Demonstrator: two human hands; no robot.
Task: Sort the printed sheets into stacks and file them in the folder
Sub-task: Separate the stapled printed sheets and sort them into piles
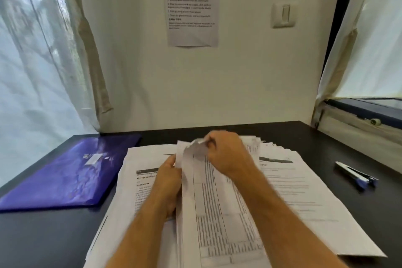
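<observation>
Both hands are seen from above at the middle of a dark table (326,141), busy with a pile of printed sheets (293,198). One white sheet covered in a table of fine dark print, the lifted sheet (208,191), is raised off the pile and bowed into a tall curve. Its far top corner is pinched by the right hand (226,154), whose fingers are curled round the crumpled paper edge, the bare forearm stretching back toward the lower right. Its left edge is gripped by the left hand (170,183), with the thumb pressed against the paper and the fingers hidden behind the sheet. The pile beneath is spread loosely across the centre and right of the table, the pages overlapping at slightly different angles; they are white, with black header bars, bold headings and lines of small text that are too blurred to be read. More page edges are fanned out behind the right hand. To the left of the pile, just beside it, a glossy purple folder (71,172) is laid flat and closed, with a small white label near its middle. Well apart from the sheets, on the right of the table, a blue and white pen (356,175) is laid. On the pale wall behind, a printed notice (192,4) is fixed, with a light switch (283,14) to its right. Sheer white curtains (37,54) are hung at both sides.
</observation>
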